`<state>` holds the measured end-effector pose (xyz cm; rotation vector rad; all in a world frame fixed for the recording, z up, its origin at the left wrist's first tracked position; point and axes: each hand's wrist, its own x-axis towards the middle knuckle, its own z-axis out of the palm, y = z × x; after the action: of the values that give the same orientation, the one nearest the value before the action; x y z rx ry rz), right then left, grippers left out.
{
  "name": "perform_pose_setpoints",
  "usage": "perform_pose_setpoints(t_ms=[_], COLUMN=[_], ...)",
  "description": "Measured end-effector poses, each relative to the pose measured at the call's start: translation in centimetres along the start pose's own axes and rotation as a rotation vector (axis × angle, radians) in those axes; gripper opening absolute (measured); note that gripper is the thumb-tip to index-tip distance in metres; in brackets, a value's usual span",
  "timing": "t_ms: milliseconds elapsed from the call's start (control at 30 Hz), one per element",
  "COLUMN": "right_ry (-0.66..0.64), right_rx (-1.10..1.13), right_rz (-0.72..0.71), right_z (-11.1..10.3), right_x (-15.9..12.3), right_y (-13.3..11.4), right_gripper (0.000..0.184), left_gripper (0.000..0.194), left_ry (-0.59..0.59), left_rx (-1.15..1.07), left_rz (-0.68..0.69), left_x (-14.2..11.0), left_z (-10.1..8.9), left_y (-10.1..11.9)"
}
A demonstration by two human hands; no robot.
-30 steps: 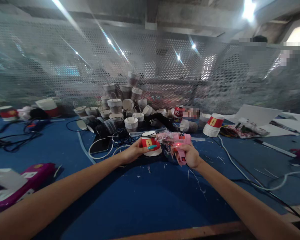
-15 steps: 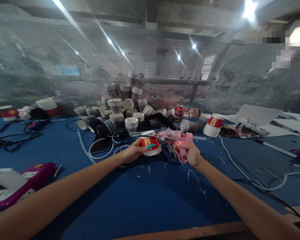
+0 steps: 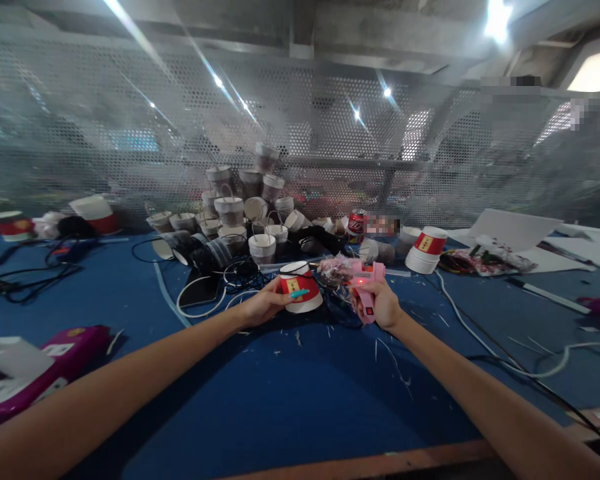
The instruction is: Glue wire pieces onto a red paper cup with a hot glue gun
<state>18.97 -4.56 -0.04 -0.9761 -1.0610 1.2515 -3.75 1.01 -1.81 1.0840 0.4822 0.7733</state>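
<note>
Fingers of the left hand are gripping a red-and-white paper cup at its side, the thumb pressing its label; the cup is standing inverted, slightly tilted, above the blue table. Fingers of the right hand are closing around a pink hot glue gun, its red light glowing and its nozzle pointing toward the cup's upper end. Behind, small grey buckets are forming a pile; a cola can is standing between them and a cup stack.

Left hand and right hand closed, both arms reaching forward.
</note>
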Motion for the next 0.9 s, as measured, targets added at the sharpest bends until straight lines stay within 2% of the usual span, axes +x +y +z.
perform_pose_setpoints(t_ms=[100, 233, 367, 467, 567, 667, 733, 800, 900], right_ry=[0.091, 0.074, 0.188, 0.377, 0.533, 0.573, 0.602, 0.611, 0.512], right_rx=[-0.013, -0.114, -0.569, -0.983, -1.387, -1.475, -1.474, -1.446, -1.287], right_rz=[0.059, 0.006, -0.158, -0.242, -0.146, -0.057, -0.16, -0.36, -0.635], right_z=[0.3, 0.2, 0.1, -0.2, -0.6, -1.1, -1.2, -0.9, 0.1], right_x=[0.0, 0.1, 0.1, -0.1, -0.1, 0.0, 0.1, -0.2, -1.0], right_y=[-0.1, 0.2, -0.1, -1.0, -1.3, -0.7, -0.4, -0.5, -1.3], right_gripper=[0.011, 0.012, 0.014, 0.015, 0.027, 0.034, 0.031, 0.028, 0.026], left_gripper=[0.05, 0.052, 0.054, 0.055, 0.056, 0.054, 0.051, 0.051, 0.054], left_ry=[-0.013, -0.044, -0.049, -0.03, 0.008, 0.033, 0.04, 0.053, 0.102], left_rx=[0.006, 0.014, 0.054, 0.067, 0.088, 0.1, 0.112, 0.129, 0.156], left_rz=[0.003, -0.016, -0.015, 0.032, 0.05, 0.054, 0.055, 0.049, 0.031], left_x=[0.0, 0.1, 0.1, 0.1, 0.1, 0.2, 0.2, 0.3, 0.3], left_z=[-0.3, -0.6, -0.5, -0.1, 0.2, 0.3, 0.2, 0.3, 0.5], left_y=[-0.1, -0.3, -0.2, -0.1, -0.1, -0.3, -0.4, -0.4, -0.3])
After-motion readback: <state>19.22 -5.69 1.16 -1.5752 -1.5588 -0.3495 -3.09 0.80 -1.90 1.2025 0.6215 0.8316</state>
